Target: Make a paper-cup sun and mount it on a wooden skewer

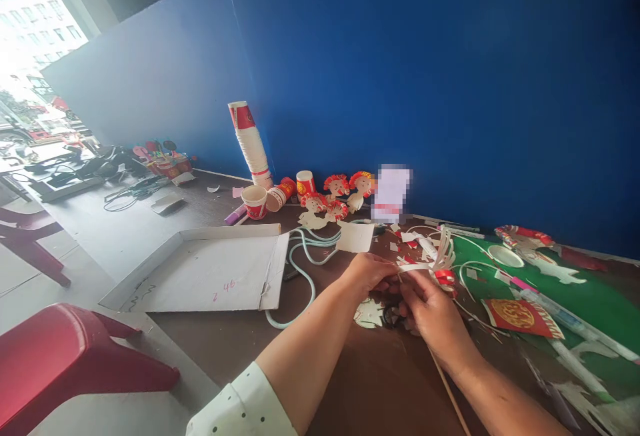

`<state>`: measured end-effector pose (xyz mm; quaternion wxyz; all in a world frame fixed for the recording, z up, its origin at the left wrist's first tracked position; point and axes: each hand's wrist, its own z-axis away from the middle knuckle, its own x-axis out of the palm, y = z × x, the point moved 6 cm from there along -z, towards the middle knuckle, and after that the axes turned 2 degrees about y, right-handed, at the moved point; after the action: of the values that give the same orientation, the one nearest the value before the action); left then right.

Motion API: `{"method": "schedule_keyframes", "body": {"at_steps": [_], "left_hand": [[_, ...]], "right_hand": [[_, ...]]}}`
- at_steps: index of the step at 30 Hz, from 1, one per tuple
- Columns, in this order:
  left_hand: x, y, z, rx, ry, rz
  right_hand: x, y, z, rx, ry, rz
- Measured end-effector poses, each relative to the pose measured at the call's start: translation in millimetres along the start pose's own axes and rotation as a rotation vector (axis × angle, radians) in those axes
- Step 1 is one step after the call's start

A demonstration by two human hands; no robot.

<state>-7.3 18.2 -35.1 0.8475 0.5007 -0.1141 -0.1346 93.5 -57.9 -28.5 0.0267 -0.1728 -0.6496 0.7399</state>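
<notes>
My left hand (373, 273) has its fingers pinched together at the end of a white paper strip. The strip belongs to a paper cup cut into strips (443, 253), whose pale strips fan upward above a red part. My right hand (430, 306) is closed on the same cut cup, its fingertips nearly meeting the left ones. Under the hands lies a white paper cutout (367, 315) with small marks, and beside it something dark, partly hidden by the right fingers. A thin wooden stick (450, 393) runs down from beneath the right hand; whether that hand holds it is hidden.
A white shallow box (200, 276) and a pale cable (309, 276) lie left. Behind stand stacked paper cups (253, 149) and red-fringed paper figures (361, 186). Right are a green mat (480, 256), a red cup piece (520, 316) and scraps. A red stool (55, 363) stands front left.
</notes>
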Motion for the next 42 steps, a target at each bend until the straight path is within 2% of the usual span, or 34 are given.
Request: {"method": "schedule_keyframes", "body": {"at_steps": [12,20,24,33,38,42], "left_hand": [[4.4,1.4,3.4,-0.031,-0.131,0.149],[3.3,0.6,3.6,-0.037,-0.1,0.137],[3.8,-0.5,2.2,-0.037,-0.14,0.183],[2.3,-5.2,-1.8,-0.048,-0.172,0.234],[3.3,-2.3,-1.4,-0.013,-0.264,0.284],[1.7,-1.9,-2.4,0.004,-0.251,0.284]], "right_hand": [[-1.2,1.4,-1.9,-0.002,-0.017,0.038],[-2.6,2.6,-3.4,-0.024,-0.002,0.089],[-4.2,2.0,-4.3,-0.072,0.006,0.146],[-9.2,0.2,-4.5,-0.051,0.052,0.177],[-12.9,-1.0,-5.5,-0.087,0.087,0.195],[-12.3,-5.0,-4.5,-0.107,0.071,0.184]]}}
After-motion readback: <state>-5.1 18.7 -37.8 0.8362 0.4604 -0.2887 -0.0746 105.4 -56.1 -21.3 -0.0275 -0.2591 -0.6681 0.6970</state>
